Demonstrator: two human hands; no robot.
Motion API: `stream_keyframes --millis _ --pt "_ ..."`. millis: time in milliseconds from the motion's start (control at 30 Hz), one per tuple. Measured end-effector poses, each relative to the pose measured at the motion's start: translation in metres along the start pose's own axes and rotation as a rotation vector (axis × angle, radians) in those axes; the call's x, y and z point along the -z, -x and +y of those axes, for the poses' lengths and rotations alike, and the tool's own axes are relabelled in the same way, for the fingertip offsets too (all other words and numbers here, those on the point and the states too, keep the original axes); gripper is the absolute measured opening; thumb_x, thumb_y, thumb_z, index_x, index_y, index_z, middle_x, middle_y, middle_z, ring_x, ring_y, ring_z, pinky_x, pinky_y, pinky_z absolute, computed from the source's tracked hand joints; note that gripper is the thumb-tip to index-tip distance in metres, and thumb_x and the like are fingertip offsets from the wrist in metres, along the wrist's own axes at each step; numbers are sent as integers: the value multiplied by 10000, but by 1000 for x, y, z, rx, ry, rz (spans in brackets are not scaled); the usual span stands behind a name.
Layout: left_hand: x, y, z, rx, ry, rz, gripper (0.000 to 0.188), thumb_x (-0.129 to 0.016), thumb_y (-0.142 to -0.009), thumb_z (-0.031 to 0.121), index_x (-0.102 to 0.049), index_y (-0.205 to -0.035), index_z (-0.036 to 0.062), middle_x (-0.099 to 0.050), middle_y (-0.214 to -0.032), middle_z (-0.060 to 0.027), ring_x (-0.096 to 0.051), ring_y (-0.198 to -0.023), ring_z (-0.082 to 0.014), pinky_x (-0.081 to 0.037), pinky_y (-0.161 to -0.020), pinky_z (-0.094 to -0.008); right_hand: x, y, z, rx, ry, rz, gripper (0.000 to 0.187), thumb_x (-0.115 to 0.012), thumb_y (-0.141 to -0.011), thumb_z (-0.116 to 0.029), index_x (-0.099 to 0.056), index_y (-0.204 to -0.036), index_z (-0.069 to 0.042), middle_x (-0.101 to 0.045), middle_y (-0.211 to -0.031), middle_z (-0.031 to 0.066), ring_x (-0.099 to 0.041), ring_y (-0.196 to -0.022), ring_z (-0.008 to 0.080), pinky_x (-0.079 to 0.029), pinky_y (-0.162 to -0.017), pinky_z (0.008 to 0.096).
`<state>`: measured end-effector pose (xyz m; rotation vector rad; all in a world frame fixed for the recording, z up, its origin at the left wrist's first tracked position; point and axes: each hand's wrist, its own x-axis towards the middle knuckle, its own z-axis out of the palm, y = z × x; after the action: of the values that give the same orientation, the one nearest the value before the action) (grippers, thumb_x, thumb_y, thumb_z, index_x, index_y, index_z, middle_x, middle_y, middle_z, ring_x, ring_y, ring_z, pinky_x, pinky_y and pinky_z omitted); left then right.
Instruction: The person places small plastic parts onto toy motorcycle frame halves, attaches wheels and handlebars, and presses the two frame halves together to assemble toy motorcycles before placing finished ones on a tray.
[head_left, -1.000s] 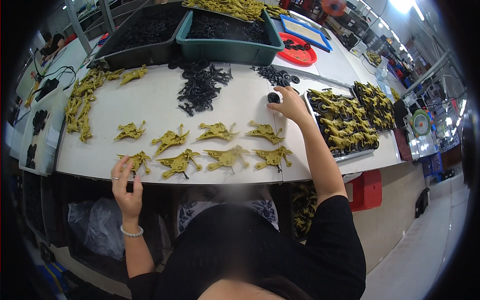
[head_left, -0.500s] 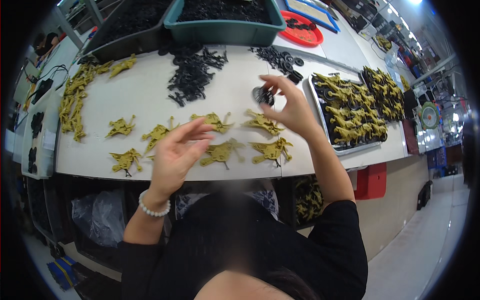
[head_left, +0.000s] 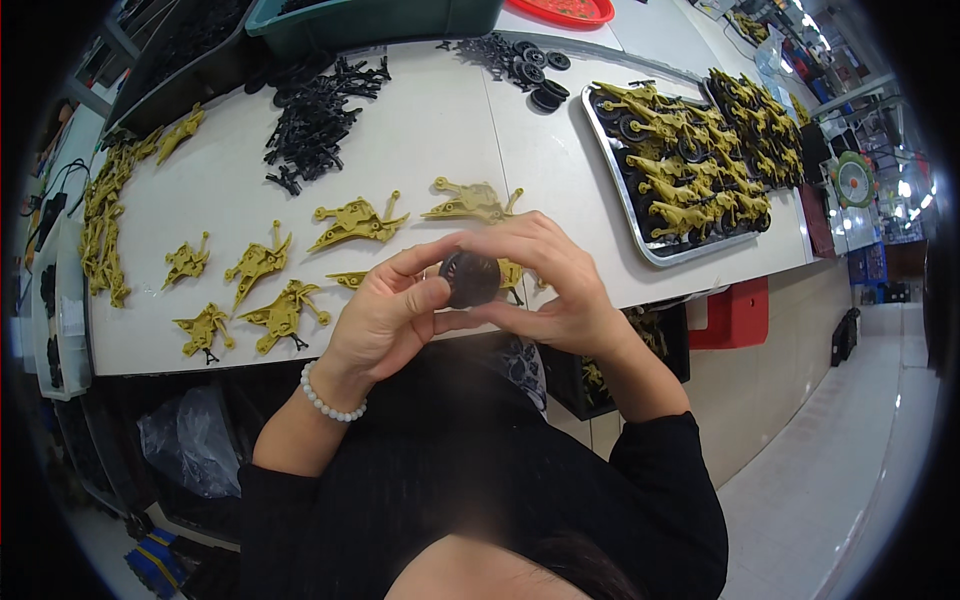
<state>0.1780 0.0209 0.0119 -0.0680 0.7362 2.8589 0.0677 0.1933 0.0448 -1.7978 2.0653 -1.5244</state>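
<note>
A round black toy wheel is held up between both hands over the table's near edge. My left hand pinches it from the left with thumb and fingers. My right hand curls round its right side, fingertips meeting the left ones. Behind the hands lie yellow-green plastic toy parts: one just beyond my left hand, and one beyond my right. The hands partly cover others. Further left rest more such parts, some with small black pieces attached.
A heap of small black parts lies farther back, with loose black wheels to its right. On the right, a metal tray holds yellow-green pieces with wheels. More yellow-green parts are piled at left. A teal bin stands at the back.
My right hand has brought the black wheel down and left from the far side of the table. My left hand has moved right to meet it, and both now hold it.
</note>
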Motion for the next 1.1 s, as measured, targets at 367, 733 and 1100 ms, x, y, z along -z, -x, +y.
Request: stream_keyframes --millis 367,733,1100 --pt "-5 -1 -1 19 -85 117 352 -474 -951 47 -470 -1291 -45 -591 -1093 -175 -626 -907 -209 -547 -795 -334 30 35 1 -225 132 58 493 -806 -603 -25 -650 -1070 -5 -648 -1080 131 -606 -959 265 -491 -813 342" --pt "-3 10 -12 -447 -1328 218 441 -579 -880 -5 -490 -1311 -39 -465 -1171 -114 -538 -875 -131 -455 -718 -233 32 67 18 -291 350 -37 470 -804 -616 -42 -650 -1060 -43 -648 -1069 95 -584 -961 267 -485 -825 358" --pt "4 -6 -22 -665 -2129 12 464 -749 -695 94 -587 -1118 -8 -575 -1018 -121 -553 -927 -303 -426 -803 -397 21 74 25 -324 383 -93 450 -799 -613 -53 -650 -1038 -31 -614 -1032 101 -583 -924 273 -490 -790 353"
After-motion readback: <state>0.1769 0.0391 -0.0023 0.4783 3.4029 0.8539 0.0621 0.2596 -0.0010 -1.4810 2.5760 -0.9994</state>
